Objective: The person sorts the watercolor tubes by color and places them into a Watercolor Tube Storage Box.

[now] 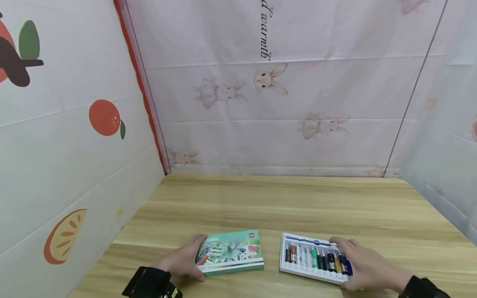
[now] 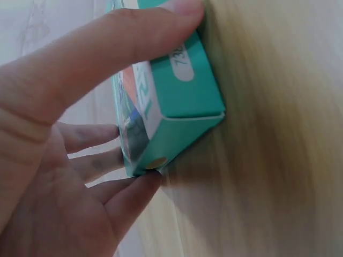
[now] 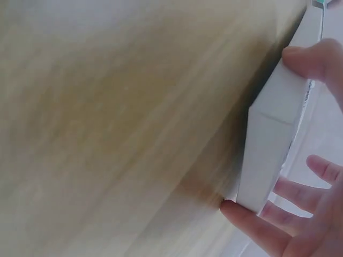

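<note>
My left hand (image 1: 185,256) grips the left end of a flat green box (image 1: 231,252) printed with plants and flowers. In the left wrist view the thumb presses the box's side (image 2: 187,85), and the other fingers reach around its far end. To the right, my right hand (image 1: 363,265) holds the right end of a shallow white tray (image 1: 303,269). A row of paint tubes (image 1: 316,258) in several colours lies in it. The right wrist view shows the thumb on one long side of the white tray (image 3: 268,134) and fingers at its far corner.
Both things lie near the front of a wood-grain table (image 1: 275,203), with a gap between them. A white sheet with printed rabbits (image 1: 268,78) hangs behind the table. Printed sheets also stand at the left (image 1: 74,165) and right (image 1: 447,145).
</note>
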`<state>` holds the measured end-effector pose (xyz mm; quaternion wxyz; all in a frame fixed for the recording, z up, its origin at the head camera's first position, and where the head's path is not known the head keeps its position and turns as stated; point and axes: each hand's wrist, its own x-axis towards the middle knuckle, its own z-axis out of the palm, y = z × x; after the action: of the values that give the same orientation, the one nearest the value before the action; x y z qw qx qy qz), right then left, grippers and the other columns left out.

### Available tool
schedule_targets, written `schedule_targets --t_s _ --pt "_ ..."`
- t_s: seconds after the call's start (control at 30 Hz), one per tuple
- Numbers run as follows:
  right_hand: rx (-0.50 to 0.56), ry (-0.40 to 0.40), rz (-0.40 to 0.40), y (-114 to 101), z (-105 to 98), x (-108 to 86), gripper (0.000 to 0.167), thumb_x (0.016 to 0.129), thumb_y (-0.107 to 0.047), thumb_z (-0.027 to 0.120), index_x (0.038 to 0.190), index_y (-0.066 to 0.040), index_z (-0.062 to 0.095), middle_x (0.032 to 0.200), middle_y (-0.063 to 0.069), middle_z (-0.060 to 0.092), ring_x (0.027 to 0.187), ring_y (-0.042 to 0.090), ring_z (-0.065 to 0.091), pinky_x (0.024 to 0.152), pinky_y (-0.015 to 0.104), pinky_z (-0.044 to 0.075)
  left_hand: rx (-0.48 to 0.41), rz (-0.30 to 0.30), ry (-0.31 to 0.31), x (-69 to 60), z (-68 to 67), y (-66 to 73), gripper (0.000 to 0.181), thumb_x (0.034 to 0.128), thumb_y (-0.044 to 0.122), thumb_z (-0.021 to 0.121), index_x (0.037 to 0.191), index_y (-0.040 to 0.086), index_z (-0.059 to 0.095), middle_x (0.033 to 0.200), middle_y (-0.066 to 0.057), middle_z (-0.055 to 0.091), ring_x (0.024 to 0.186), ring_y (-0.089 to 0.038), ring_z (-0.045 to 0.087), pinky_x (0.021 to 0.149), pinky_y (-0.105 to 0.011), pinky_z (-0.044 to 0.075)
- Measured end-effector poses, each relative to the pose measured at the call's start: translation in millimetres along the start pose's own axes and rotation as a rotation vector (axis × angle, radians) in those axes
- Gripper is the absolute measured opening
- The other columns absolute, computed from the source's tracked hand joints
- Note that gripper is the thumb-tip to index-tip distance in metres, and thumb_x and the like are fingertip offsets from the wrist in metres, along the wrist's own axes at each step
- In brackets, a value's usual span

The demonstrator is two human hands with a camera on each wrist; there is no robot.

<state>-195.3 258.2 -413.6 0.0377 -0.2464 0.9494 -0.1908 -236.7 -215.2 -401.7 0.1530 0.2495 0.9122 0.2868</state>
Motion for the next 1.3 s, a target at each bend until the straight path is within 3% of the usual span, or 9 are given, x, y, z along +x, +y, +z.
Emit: schedule_targets --t_s 0.3,0.8,1.07,1.3 --pt "0.000 0.059 -0.033 10 -3 -0.4 0.094 0.060 -0.046 0.079 0.131 -0.002 0.036 0.122 0.020 0.046 0.103 0.032 0.048 0.079 0.056 0.045 0.047 0.009 -0.013 24.4 15.6 19.1 0.103 0.0589 0.023 0.086 0.136 -0.007 0.025 0.138 -0.025 0.027 0.123 -0.038 0.034 0.099 -0.050 0.031" --pt "0.049 -0.025 -0.082 11 -5 6.5 0.086 0.065 -0.044 0.077 0.131 -0.006 0.037 0.129 0.016 0.041 0.108 0.035 0.045 0.084 0.061 0.041 0.084 0.079 0.007 36.4 23.0 30.4 0.104 0.0572 0.023 0.086 0.136 -0.008 0.025 0.137 -0.024 0.028 0.122 -0.038 0.035 0.098 -0.047 0.033" --pt "0.043 -0.086 -0.162 16 -8 14.1 0.080 0.064 -0.034 0.077 0.134 -0.018 0.041 0.131 0.015 0.041 0.110 0.038 0.044 0.080 0.061 0.042 0.017 0.037 -0.045 38.1 23.8 38.7 0.103 0.0573 0.018 0.086 0.137 -0.004 0.025 0.140 -0.022 0.024 0.124 -0.038 0.032 0.100 -0.048 0.030" --pt "-0.082 -0.096 -0.193 -4 -5 24.2 0.086 0.064 -0.034 0.074 0.140 -0.019 0.036 0.136 0.014 0.037 0.114 0.038 0.041 0.083 0.061 0.039 -0.031 -0.022 -0.081 41.0 24.9 38.5 0.102 0.0590 0.014 0.086 0.139 -0.002 0.024 0.142 -0.021 0.021 0.126 -0.036 0.029 0.100 -0.049 0.029"
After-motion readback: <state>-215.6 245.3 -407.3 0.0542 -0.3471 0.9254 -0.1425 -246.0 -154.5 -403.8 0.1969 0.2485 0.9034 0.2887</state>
